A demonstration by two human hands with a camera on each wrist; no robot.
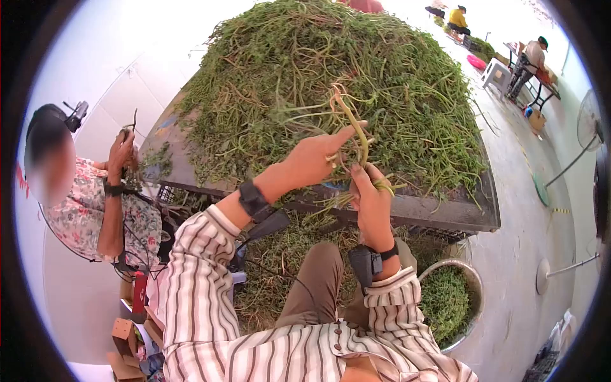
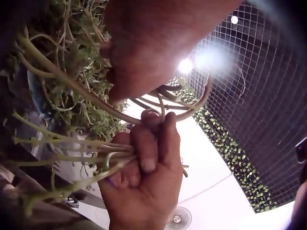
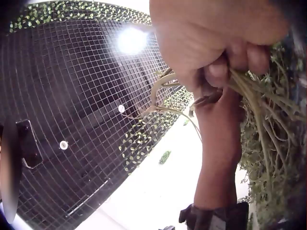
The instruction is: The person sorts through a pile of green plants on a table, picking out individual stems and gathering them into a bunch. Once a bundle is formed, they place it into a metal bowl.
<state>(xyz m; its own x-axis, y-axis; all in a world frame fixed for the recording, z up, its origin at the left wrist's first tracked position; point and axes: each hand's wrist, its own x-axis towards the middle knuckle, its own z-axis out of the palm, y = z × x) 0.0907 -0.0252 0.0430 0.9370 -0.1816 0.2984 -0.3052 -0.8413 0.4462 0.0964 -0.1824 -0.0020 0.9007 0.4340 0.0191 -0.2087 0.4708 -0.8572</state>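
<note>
A long, thick, pale plant stem (image 1: pixel 351 118) with reddish roots at its upper end rises between my two hands, over the heap. My left hand (image 1: pixel 299 162) lays a straight index finger across it, its other fingers curled; short stem ends show under them. Lower down, my right hand (image 1: pixel 374 207) grips the stem's lower part between thumb and fingers. In the left wrist view, a bunch of thin green stems (image 2: pixel 72 160) sticks out from the right hand's curled fingers, while the left hand (image 2: pixel 153 48) looms large above, its fingertips mostly hidden.
A big heap of leafy green plants (image 1: pixel 305 63) covers the dark table (image 1: pixel 439 213). Beside my right knee stands a metal tub (image 1: pixel 478 299) of greens. More plants (image 1: pixel 273 280) lie under the table. Another person (image 1: pixel 86 204) sits at the left; a standing fan (image 1: pixel 589 121) is at right.
</note>
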